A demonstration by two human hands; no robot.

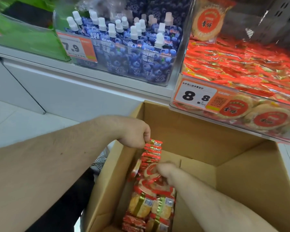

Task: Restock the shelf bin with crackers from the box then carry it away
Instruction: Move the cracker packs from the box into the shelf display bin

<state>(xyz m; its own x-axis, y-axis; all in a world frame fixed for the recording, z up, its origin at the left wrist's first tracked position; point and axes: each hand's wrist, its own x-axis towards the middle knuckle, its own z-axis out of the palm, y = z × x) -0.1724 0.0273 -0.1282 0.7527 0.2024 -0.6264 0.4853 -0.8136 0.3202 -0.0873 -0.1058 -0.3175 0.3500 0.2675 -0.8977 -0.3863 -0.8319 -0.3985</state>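
Nearest the camera, the cardboard box [199,143] stands open on the floor below the shelf, with the remaining cracker packs [151,208] stacked against its left wall, probably because the right side has been emptied first. The right hand [166,173] reaches down into that stack; it is blurred, its fingers [159,169] seem curled onto a round-labelled pack at the top of the pile, though I cannot tell how firmly they hold it. A little farther, the left hand [134,133] hovers over the box's left wall, its fingers [146,137] pinching the top edge of a hanging bunch of red packs [152,153], which dangles down into the box just below the fingertips; holding by the seam looks like a way to lift several at once. Beyond and to the right, the clear shelf bin [179,84] with the 8.8 price tag [196,96] juts out over the box, already heaped with the same red crackers [241,64], so the packs need only a short lift. Farther left sits a bin of blueberry jelly pouches [132,52].
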